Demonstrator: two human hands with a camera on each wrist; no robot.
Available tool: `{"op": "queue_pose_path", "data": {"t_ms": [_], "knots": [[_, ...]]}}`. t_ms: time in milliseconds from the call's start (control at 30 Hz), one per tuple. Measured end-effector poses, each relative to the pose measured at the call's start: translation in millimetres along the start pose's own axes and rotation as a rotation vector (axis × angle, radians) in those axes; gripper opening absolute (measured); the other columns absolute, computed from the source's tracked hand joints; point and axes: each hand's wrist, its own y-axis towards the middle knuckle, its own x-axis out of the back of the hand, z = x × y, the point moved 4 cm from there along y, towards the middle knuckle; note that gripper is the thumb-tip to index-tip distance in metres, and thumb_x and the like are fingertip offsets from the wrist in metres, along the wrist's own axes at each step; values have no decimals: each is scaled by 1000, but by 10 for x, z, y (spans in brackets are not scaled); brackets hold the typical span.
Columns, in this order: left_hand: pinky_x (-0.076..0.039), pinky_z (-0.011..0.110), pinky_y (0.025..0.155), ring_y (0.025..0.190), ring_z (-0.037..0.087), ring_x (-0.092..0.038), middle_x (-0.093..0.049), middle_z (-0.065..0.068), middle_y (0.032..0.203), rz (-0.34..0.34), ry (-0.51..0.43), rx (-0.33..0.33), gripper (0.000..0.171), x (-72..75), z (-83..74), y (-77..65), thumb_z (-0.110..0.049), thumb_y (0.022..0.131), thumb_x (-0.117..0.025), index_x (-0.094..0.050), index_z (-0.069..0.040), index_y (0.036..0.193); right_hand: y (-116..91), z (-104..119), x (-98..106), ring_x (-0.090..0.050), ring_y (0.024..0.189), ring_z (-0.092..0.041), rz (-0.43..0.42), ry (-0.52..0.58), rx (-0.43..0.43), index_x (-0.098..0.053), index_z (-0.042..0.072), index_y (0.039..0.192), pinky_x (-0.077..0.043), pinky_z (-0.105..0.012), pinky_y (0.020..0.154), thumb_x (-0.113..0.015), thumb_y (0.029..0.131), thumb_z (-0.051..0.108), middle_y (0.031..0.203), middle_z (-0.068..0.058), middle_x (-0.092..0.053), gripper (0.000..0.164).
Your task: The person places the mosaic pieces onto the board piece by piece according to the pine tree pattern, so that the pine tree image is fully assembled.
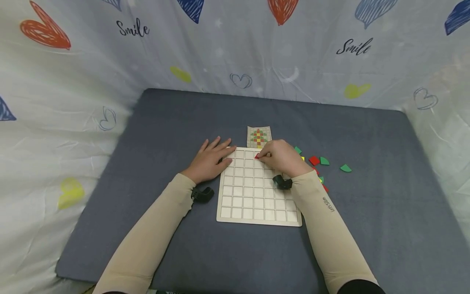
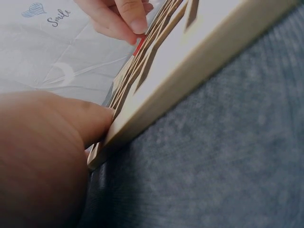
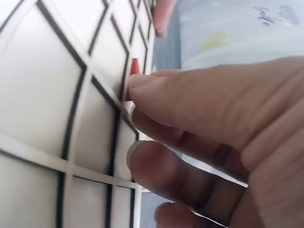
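Note:
A pale wooden board (image 1: 242, 202) with a raised grid of square cells lies on the table. My left hand (image 1: 211, 160) rests at the board's upper left corner with fingers spread; in the left wrist view its thumb (image 2: 95, 121) touches the board's edge. Over the top rows, my right hand (image 1: 280, 157) pinches a small red tile (image 1: 256, 156) between thumb and forefinger. The right wrist view shows the red tile (image 3: 135, 66) at a cell, partly hidden by the thumb; its full shape cannot be seen.
Beyond the board's top edge lies a pattern card (image 1: 259, 136) with a red, green and yellow design. Loose tiles lie right of the board, among them a red tile (image 1: 314, 160) and a green tile (image 1: 346, 168); the right forearm hides some. A grey cloth (image 1: 176, 122) covers the table.

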Motion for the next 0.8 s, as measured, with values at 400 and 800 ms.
{"op": "queue_pose_path", "data": {"t_ms": [400,800], "knots": [[9,50,132,164,25,-5,-21,-4,175,7,-13,-8,56,-9,29,5,-46,112,-46,-36,-30,165,-155,-50,282,-67,83,-22,-121,27,-48,-82,6,114,-56,-39,72,-72,102,14,104,-8,-76,18],[10,48,131,164,24,-5,-21,-4,175,4,-17,0,56,6,20,-3,-46,113,-45,-36,-29,166,-353,-324,456,-64,84,-26,-97,19,-172,-76,4,126,-54,-41,72,-68,105,17,118,-16,-73,26]]}}
